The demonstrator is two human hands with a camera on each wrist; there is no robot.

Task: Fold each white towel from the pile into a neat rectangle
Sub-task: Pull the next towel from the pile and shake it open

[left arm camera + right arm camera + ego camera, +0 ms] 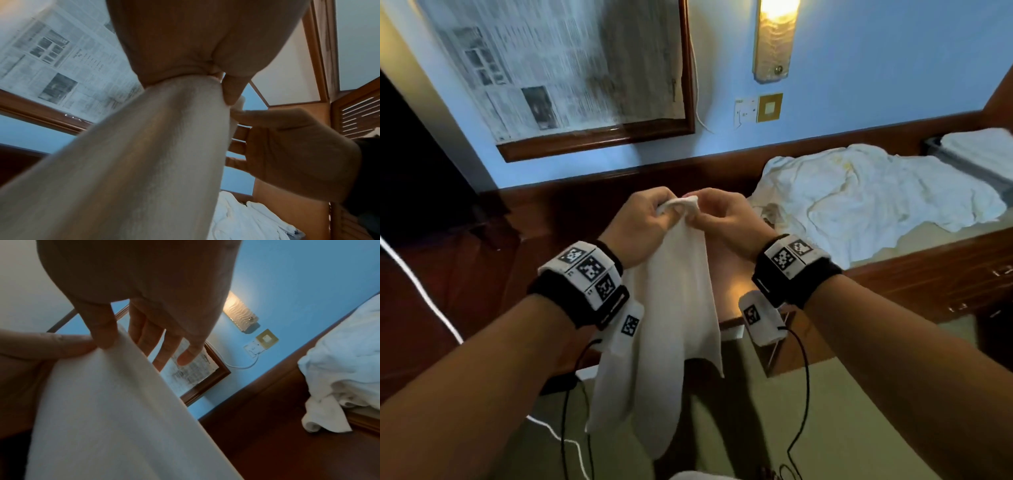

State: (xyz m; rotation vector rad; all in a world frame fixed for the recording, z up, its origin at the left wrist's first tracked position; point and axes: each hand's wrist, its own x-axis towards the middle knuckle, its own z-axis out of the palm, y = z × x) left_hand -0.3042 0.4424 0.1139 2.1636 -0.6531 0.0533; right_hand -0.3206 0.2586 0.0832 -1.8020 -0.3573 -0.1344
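Observation:
A white towel (674,308) hangs in front of me by its top edge. My left hand (666,209) grips that bunched edge in curled fingers, and my right hand (697,205) holds it right beside the left one. In the right wrist view my right hand (98,344) pinches the towel (113,402) between thumb and forefinger, with the other fingers spread. The left wrist view has my left hand (205,76) closed over the towel (144,154). The pile of crumpled white towels (876,192) lies on the table (928,246) to the right, away from both hands.
Folded white towels (983,147) sit at the far right beyond the pile. A wood-framed panel covered in newspaper (568,68), a lit wall lamp (774,37) and a switch plate (758,109) are on the blue wall. Cables (804,377) hang from my wrists. Wooden drawers (962,281) stand below the table.

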